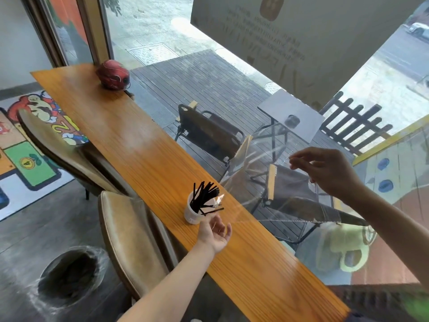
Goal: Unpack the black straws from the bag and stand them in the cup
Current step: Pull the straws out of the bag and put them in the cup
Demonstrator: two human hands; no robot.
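The right hand (325, 169) pinches the upper edge of the clear bag (274, 182) between thumb and fingertips, holding it in the air above the far side of the wooden counter (139, 145); the bag's lower corner hangs down toward the cup's mouth. The left hand (217, 233) lies palm-up with loosely curled fingers just beside the white cup (191, 213), and it seems to hold nothing, though its fingertips may brush the lowest straws. The black straws (205, 197) stand in the cup, fanned out and leaning toward the window, with a couple sticking out nearly level over the rim. The cup sits near the counter's near edge, just above a tan padded chair (130, 238). The counter top runs bare on both sides of the cup. A red helmet (113, 74) rests at the counter's far end, well apart. A round black bin (69, 275) stands on the floor at lower left.
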